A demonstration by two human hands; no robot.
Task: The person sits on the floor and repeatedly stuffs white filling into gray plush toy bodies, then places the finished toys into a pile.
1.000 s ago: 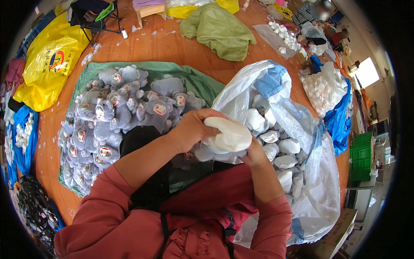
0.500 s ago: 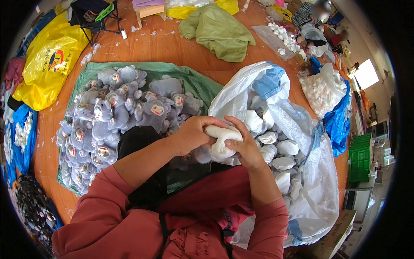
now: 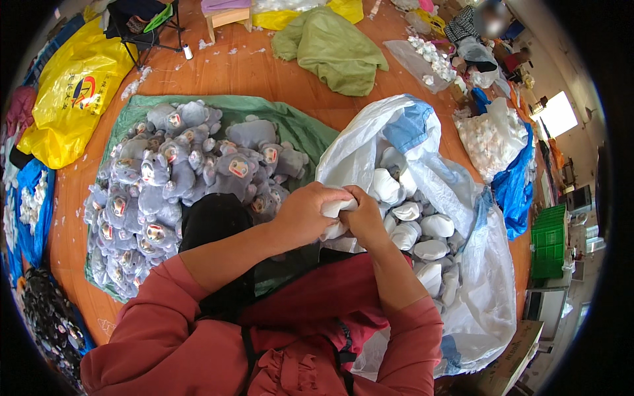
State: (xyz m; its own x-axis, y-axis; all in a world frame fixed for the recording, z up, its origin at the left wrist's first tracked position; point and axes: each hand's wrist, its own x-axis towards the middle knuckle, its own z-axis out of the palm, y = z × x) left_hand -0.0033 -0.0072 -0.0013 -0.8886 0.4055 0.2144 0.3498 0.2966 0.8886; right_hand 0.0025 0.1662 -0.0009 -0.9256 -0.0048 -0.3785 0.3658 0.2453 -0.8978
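Observation:
Both hands meet in front of me around a white, soft, rounded fabric piece [image 3: 335, 208], probably part of a plush toy. My left hand [image 3: 309, 211] has its fingers wrapped round one side of it. From the other side my right hand [image 3: 364, 216] grips it, thumb and fingers closed. Much of the piece is hidden by the hands. To the left, grey plush toys [image 3: 155, 198] with small faces lie heaped on a green sheet [image 3: 284, 109]. Close to my right hand, similar white and grey pieces [image 3: 430, 249] fill an open white woven sack [image 3: 489, 290].
An olive-green cloth [image 3: 330, 53] lies ahead on the wooden floor. A yellow bag [image 3: 76, 92] and a folding chair [image 3: 142, 30] stand far left. On the right are a clear bag of white pieces [image 3: 492, 138] and a green crate [image 3: 549, 241]. Another person [image 3: 465, 26] sits far right.
My right hand has turned and closed over the white piece, its fingers coming nearer my left hand. Less of the piece shows now. The toy heap and sack look unchanged.

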